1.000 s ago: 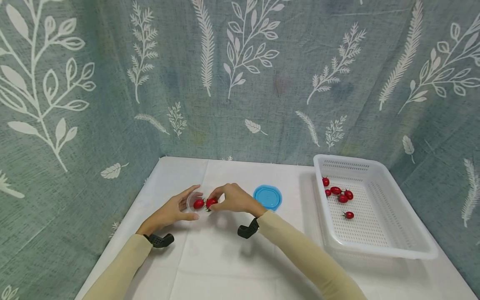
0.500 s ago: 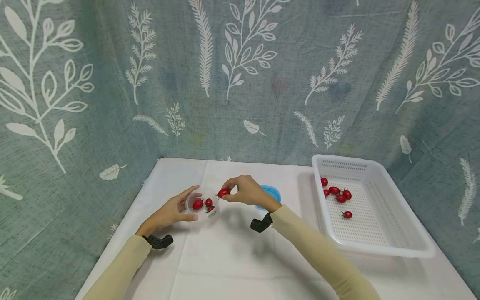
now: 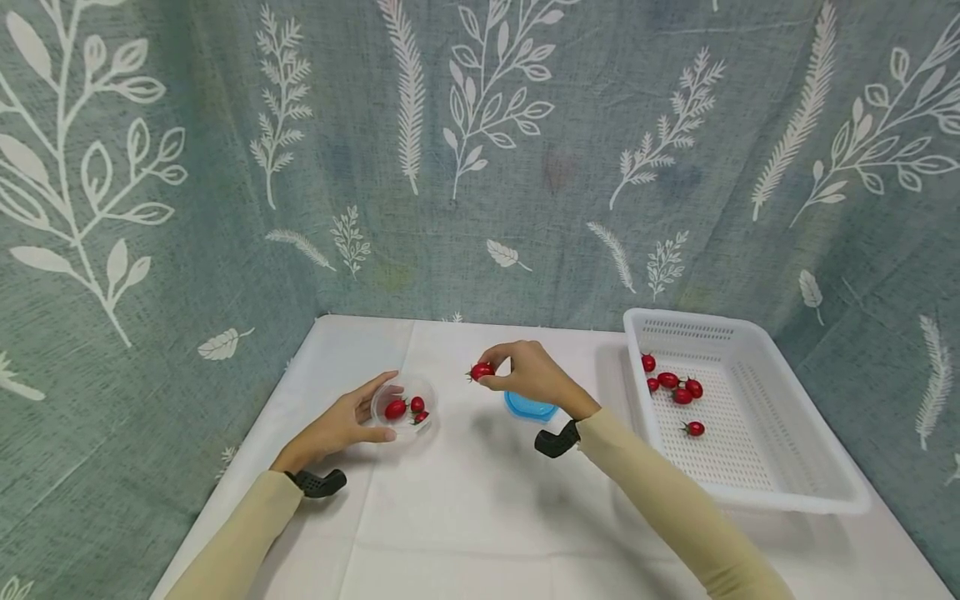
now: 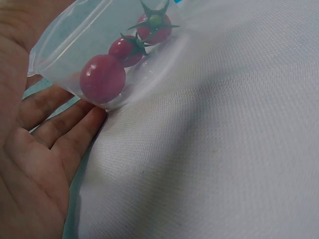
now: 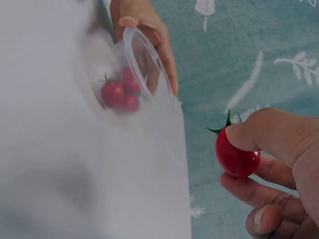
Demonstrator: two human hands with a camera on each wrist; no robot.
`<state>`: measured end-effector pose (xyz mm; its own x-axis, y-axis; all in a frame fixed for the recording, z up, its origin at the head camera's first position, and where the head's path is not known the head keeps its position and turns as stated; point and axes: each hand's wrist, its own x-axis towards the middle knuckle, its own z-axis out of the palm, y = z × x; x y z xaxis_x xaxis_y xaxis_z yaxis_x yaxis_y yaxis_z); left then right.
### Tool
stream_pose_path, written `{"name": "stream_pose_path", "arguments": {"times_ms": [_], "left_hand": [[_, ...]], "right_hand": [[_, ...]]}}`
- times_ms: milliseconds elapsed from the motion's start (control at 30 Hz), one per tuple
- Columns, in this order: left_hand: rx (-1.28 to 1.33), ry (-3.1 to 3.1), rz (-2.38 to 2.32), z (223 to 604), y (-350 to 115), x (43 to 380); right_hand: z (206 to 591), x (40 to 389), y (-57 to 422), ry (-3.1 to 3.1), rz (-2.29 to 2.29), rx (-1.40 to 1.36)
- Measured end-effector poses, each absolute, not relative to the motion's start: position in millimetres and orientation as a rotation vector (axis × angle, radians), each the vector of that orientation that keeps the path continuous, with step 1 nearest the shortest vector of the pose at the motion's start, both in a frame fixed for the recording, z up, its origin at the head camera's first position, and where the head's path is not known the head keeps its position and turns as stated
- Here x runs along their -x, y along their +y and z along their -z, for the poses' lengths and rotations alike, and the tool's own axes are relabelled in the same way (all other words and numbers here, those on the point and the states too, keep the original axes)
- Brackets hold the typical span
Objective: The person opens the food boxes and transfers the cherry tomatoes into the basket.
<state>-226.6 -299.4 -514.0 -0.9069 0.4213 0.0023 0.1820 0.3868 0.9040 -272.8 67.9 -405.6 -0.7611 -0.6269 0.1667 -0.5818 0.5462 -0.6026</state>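
Note:
My left hand (image 3: pixel 337 427) holds a small round clear plastic container (image 3: pixel 425 392) on the white table, thumb on the near side and fingers on the far side. Inside it lie 3 red cherry tomatoes (image 4: pixel 102 78), some with green stems showing. To the right, my right hand (image 3: pixel 534 373) pinches another cherry tomato (image 5: pixel 238 154) between thumb and fingers, raised above the table. This tomato's green stem end points toward the container. The container's top is uncovered.
A blue lid (image 3: pixel 529 407) lies on the table, partly behind my right hand. On the right stands a large white perforated basket (image 3: pixel 757 497) with several cherry tomatoes (image 3: pixel 682 397) toward its left side. Patterned green-blue cloth (image 3: pixel 465 250) hangs behind and at both sides.
My right hand has lifted a cherry tomato out of the container and moved it right and up. My left hand and the container have stayed in place.

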Motion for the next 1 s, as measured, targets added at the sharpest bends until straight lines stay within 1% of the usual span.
{"name": "stream_pose_path", "arguments": {"times_ms": [333,1000], "left_hand": [[-0.550,2.411,-1.532,512.6,-300.4,225.4],[-0.545,2.420,-1.521,513.8,-300.9,226.0]], "right_hand": [[403.0,271.8,103.2,2.767,1.039,0.914],[395.5,274.2,175.4,2.905,1.078,0.779]]}}
